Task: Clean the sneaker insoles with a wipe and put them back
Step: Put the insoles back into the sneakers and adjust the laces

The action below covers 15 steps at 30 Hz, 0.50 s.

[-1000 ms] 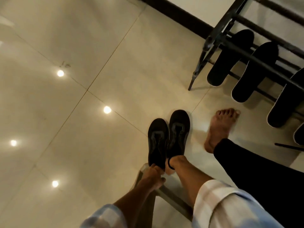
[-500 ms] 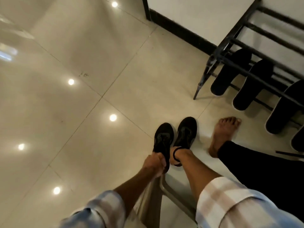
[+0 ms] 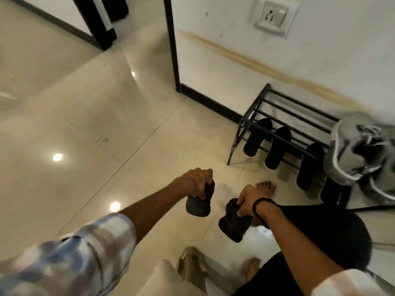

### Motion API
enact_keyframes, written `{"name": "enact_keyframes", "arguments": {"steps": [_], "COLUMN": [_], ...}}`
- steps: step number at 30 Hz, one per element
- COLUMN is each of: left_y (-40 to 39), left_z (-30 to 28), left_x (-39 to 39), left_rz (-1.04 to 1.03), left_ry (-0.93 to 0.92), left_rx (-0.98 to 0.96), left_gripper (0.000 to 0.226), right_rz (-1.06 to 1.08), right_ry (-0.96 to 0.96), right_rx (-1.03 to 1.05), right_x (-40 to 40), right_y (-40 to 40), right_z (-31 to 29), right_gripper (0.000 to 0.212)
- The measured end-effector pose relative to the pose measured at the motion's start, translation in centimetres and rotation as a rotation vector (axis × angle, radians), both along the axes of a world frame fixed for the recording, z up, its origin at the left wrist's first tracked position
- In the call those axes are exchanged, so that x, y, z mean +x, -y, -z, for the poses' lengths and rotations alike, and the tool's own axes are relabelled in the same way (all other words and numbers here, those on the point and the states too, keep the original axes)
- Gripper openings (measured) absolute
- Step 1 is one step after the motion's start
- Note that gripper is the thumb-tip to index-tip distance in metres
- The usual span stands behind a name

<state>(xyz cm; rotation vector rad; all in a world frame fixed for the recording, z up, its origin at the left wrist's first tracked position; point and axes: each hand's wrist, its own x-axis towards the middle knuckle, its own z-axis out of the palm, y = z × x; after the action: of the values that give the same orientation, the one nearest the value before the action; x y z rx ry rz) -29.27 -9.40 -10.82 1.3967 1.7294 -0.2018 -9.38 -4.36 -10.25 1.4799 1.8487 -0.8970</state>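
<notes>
Black sneakers hang above the tiled floor (image 3: 106, 116), left hand (image 3: 195, 181) gripping one sneaker (image 3: 197, 205), right hand (image 3: 248, 199) the other sneaker (image 3: 234, 226); a loosened grip could drop either.

One wide-angle camera sits on the person's head, looking forward and steeply down past both forearms to the tiled floor (image 3: 89, 116). It is close above the hands, and farther off it takes in the wall (image 3: 235, 50) ahead and the shoe rack (image 3: 277, 116) at the right.
</notes>
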Motion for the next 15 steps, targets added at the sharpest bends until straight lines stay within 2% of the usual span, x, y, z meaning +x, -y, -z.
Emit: {"name": "enact_keyframes", "arguments": {"steps": [5, 11, 15], "left_y": [-2.2, -4.8, -7.6], "left_z": [-9.4, -20.8, -23.3], "left_x": [-0.3, -0.3, -0.5], "left_rz": [0.161, 0.179, 0.158], "left_ry": [-0.025, -0.030, -0.031], "left_rx": [0.108, 0.414, 0.627], "left_gripper": [0.051, 0.043, 0.046], "right_rz": [0.074, -0.039, -0.022], "right_ry": [-0.208, -0.379, -0.415], "right_rx": [0.191, 0.479, 0.629], "right_x": [2.6, 4.9, 5.2], "right_y": [0.1, -1.1, -3.7], "right_z": [-8.5, -20.6, -24.5], "right_gripper": [0.035, 0.028, 0.027]}}
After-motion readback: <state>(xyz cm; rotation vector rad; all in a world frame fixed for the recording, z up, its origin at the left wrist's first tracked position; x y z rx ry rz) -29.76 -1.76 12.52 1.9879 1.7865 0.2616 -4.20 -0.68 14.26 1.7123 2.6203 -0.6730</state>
